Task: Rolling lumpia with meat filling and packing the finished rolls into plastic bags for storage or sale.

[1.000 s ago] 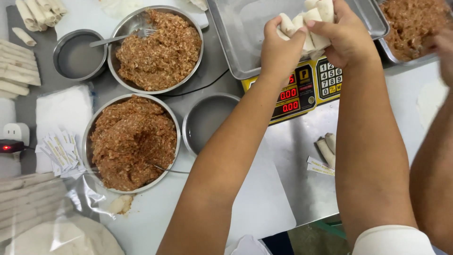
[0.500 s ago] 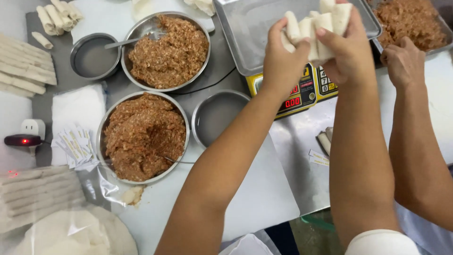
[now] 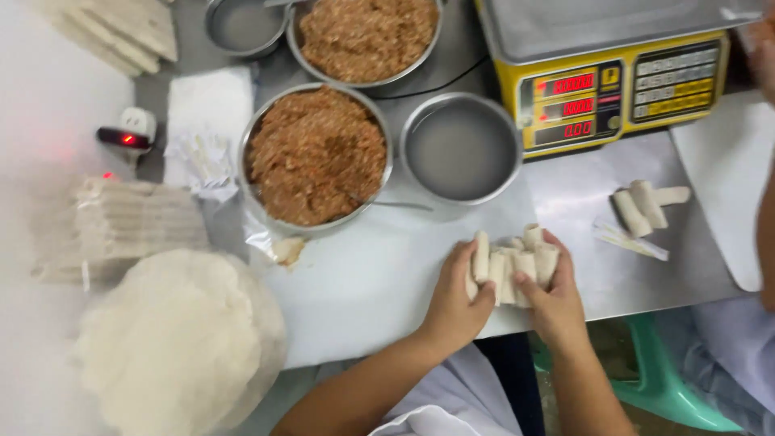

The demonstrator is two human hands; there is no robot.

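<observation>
left hand (image 3: 456, 303): clamped on the left side of a bundle of pale rolls (image 3: 513, 262), thumb across the front.
right hand (image 3: 553, 295): gripping the right side of the same bundle, fingers wrapped over the top.
pale rolls: pressed together between both hands, standing roughly on end, at the near edge of the white board (image 3: 379, 282), right of centre.
near filling bowl (image 3: 316, 157): metal, full of brown minced filling, far-left of the hands; a thin utensil handle sticks out of it to the right.
far filling bowl (image 3: 367, 36): same brown mince, behind the near one, partly cut off by the frame.
empty bowl (image 3: 462, 147): metal, just right of the near filling bowl, far side of the hands.
scale (image 3: 617, 85): yellow, red digits lit, far right, metal tray on top.
loose rolls (image 3: 646, 203): three, lying on the steel table right of the hands, well apart from the bundle.
wrapper stack (image 3: 173, 339): round, white, near left, in clear plastic.
other person: arm at the right edge, blurred; cannot tell what it does.
</observation>
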